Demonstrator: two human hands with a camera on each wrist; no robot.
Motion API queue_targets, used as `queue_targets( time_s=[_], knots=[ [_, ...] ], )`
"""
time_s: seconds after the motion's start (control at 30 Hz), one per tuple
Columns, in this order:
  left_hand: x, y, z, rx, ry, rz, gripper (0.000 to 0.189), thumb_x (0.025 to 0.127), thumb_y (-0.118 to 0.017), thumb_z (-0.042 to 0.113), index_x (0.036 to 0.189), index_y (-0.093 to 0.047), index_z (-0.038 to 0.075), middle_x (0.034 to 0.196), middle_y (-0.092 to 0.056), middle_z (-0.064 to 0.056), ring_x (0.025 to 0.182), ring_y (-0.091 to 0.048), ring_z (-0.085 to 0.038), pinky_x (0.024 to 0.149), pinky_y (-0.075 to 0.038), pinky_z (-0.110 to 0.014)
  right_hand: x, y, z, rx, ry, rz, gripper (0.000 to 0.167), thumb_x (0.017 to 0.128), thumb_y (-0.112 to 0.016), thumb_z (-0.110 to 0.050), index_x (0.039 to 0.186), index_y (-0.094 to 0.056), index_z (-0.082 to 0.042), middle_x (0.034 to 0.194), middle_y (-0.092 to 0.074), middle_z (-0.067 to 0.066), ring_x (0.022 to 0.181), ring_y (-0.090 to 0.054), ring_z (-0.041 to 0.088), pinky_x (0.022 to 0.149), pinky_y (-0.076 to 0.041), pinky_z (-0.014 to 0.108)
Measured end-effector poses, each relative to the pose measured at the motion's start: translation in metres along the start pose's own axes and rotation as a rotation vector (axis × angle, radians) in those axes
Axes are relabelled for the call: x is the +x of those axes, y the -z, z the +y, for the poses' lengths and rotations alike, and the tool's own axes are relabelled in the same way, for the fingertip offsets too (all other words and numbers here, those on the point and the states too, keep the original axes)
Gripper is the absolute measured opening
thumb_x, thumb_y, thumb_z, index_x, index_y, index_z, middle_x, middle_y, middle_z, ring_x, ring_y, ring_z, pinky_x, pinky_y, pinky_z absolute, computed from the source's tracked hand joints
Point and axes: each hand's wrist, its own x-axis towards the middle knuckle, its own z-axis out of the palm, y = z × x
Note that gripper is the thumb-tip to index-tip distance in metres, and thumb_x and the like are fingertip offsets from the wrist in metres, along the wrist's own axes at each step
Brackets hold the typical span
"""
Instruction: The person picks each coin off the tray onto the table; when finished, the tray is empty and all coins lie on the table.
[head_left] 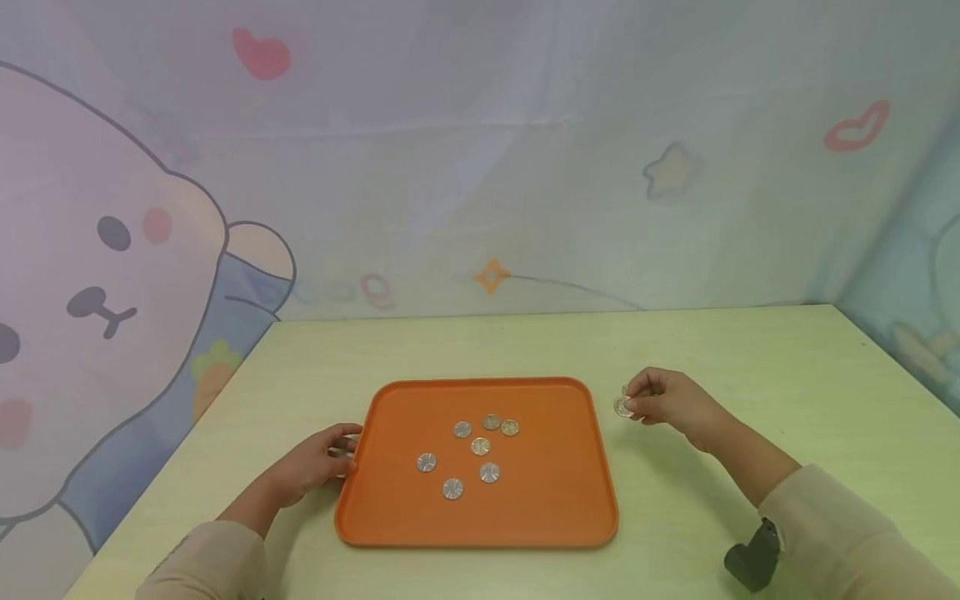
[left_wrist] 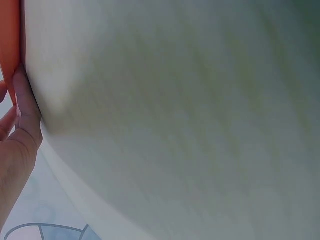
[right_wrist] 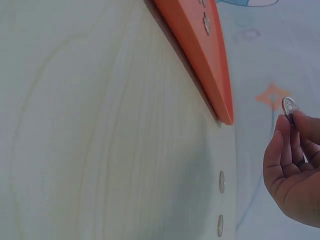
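An orange tray (head_left: 540, 517) lies on the table with several silver and gold-toned coins (head_left: 452, 488) spread over its middle. My left hand (head_left: 311, 467) rests at the tray's left edge, thumb and loosely bent fingers touching the outside of the rim. In the left wrist view the thumb (left_wrist: 27, 100) lies along the tray's wall (left_wrist: 9, 50). Beyond the tray's right edge, my right hand (head_left: 675, 407) pinches a round coin (head_left: 622, 407) between thumb and fingertips, above the table. The right wrist view shows this coin (right_wrist: 289, 106) held upright, its lower part hidden by the fingers.
Two more coins, one nearer the tray (right_wrist: 221, 181) and one farther off (right_wrist: 220, 226), lie on the table in the right wrist view. The pale wooden table (head_left: 750, 350) ends at a printed cloth backdrop (head_left: 487, 167). A dark device (head_left: 753, 557) sits at the right sleeve.
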Motion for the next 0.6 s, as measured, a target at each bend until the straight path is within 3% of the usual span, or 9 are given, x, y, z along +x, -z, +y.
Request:
queue_targets(
  time_s=[0.6],
  knots=[
    [0.002, -0.001, 0.002, 0.014, 0.002, 0.000, 0.049, 0.080, -0.046, -0.005, 0.127, -0.029, -0.007, 0.113, -0.041, -0.022, 0.093, -0.048, -0.025, 0.074, -0.046, -0.036, -0.003, 0.047, 0.014, -0.128, -0.049, 0.118, 0.022, 0.084, -0.055, -0.013, 0.093, -0.046, 0.005, 0.083, -0.054, 0.002, 0.076, -0.054, 0.011, 0.071, -0.045, 0.028]
  ],
)
